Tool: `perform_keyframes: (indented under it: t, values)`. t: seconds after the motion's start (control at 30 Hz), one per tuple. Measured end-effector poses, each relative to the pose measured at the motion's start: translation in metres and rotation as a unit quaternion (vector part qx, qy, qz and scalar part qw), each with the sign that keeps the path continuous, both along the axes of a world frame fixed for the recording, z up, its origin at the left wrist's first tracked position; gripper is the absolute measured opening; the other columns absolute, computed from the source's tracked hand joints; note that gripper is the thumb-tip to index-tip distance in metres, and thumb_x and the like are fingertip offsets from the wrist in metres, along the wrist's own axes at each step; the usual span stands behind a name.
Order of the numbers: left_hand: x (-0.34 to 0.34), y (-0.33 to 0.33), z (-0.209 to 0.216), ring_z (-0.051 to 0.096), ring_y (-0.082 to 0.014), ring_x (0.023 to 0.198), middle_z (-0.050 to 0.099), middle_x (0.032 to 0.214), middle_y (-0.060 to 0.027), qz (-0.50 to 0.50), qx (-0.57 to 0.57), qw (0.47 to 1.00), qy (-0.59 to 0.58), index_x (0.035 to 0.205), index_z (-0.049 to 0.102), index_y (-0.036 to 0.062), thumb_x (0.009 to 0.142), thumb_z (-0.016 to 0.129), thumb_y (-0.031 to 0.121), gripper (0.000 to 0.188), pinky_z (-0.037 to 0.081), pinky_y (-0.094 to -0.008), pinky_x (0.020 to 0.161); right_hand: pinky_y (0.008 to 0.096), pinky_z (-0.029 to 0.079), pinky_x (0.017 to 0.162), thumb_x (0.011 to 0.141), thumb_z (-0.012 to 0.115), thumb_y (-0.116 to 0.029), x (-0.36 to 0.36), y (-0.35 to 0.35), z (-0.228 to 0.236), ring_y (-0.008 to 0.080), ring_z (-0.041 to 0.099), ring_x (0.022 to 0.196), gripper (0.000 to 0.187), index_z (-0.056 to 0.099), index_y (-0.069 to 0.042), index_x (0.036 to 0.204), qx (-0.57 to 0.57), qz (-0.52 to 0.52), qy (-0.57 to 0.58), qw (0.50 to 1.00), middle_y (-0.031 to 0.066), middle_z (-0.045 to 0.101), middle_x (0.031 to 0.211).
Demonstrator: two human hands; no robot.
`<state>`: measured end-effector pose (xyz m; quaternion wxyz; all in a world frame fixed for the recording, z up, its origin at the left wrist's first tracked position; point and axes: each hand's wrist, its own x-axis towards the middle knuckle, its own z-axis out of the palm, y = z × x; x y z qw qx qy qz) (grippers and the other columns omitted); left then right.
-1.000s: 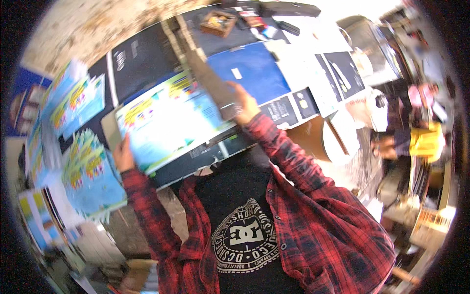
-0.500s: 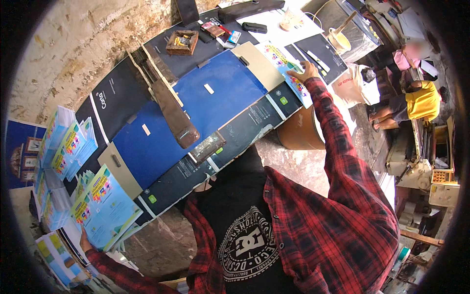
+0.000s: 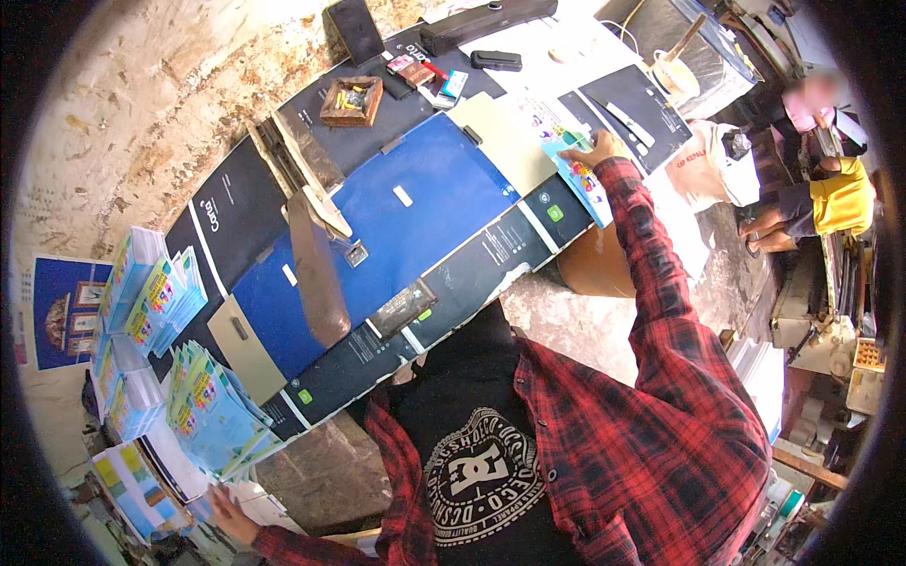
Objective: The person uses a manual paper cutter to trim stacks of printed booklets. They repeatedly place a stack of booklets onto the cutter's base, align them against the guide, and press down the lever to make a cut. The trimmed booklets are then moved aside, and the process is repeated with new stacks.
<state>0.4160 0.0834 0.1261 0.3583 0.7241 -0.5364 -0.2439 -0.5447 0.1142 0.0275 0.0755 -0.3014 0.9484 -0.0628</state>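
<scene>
My right hand (image 3: pixel 606 149), fingers bent, grips a colourful printed booklet (image 3: pixel 574 170) lying at the right end of the table. At the lower left, my left hand (image 3: pixel 229 514) is held open with its fingers apart. It is below a fanned pile of matching blue booklets (image 3: pixel 212 406) and holds nothing I can see. Between the hands, a long brown lever (image 3: pixel 316 274) on a wooden-framed device (image 3: pixel 283 156) reaches over a blue board (image 3: pixel 415 193). A small square metal piece (image 3: pixel 356 253) shows beside the lever.
More booklet stacks (image 3: pixel 165 302) stand at the left. Along the back are a wooden box (image 3: pixel 351 101), a black case (image 3: pixel 495 60) and a knife (image 3: pixel 628 123). A pot (image 3: pixel 673 80) and a white bag (image 3: pixel 703 165) are at the right. Beyond stands a person in yellow (image 3: pixel 840 196).
My left hand has come off the booklet pile and moved down, opening. The brown lever's free end has swung toward me. My right hand stays at the booklet on the right.
</scene>
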Motion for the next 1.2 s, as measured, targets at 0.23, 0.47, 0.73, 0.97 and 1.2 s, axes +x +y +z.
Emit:
perform_keyframes:
  t: [0.23,0.47,0.73,0.97,1.2]
  values:
    - [-0.021,0.057,0.009,0.056,-0.0270,0.118,0.058,0.132,-0.0132,0.088,-0.029,0.993,0.071,0.139,0.048,0.0052,0.100,0.053,0.035,0.050,0.042,-0.0430,0.098,0.0366,0.052,0.087,0.047,0.085,-0.068,-0.022,0.004,-0.019,0.0300,0.064,0.099,0.103,0.060,0.004,0.116,-0.042,-0.005,-0.027,0.999,0.0188,0.064,0.106]
    - [-0.189,0.030,0.067,0.059,-0.0294,0.113,0.061,0.121,-0.0214,-0.052,-0.079,0.995,0.020,0.133,0.050,-0.0039,0.099,0.056,0.030,0.048,0.045,-0.0413,0.097,0.0373,0.051,0.090,0.050,0.080,-0.074,-0.043,0.001,-0.020,0.0316,0.064,0.104,0.106,0.062,0.007,0.116,0.007,-0.013,-0.092,0.996,0.0241,0.064,0.114]
    - [-0.376,0.014,0.092,0.062,-0.0271,0.107,0.066,0.115,-0.0176,-0.630,-0.028,0.757,0.174,0.113,0.065,-0.0031,0.086,0.072,0.028,0.042,0.047,-0.0400,0.095,0.0522,0.041,0.100,0.086,0.056,-0.058,-0.047,0.002,-0.016,0.0359,0.058,0.117,0.049,0.069,-0.021,0.115,-0.097,-0.112,-0.080,0.986,0.0148,0.067,0.116]
    - [-0.498,-0.003,0.020,0.054,-0.0310,0.122,0.056,0.130,-0.0175,-0.589,-0.063,0.773,0.228,0.137,0.044,-0.0004,0.084,0.075,0.023,0.066,0.042,-0.0418,0.103,0.0371,0.048,0.062,0.087,0.064,-0.044,0.027,0.057,0.122,0.0223,0.064,0.066,0.039,0.069,-0.006,0.083,-0.200,0.170,-0.013,0.965,0.0115,0.066,0.071]
    - [-0.469,0.006,-0.007,0.058,-0.0327,0.116,0.062,0.118,-0.0226,-0.555,-0.153,0.797,0.183,0.119,0.060,-0.0053,0.083,0.075,0.037,0.057,0.043,-0.0424,0.100,0.0353,0.043,0.058,0.091,0.066,-0.028,0.196,0.051,0.164,0.0141,0.050,0.058,0.031,0.064,0.001,0.079,-0.089,0.352,-0.298,0.882,0.0089,0.054,0.061]
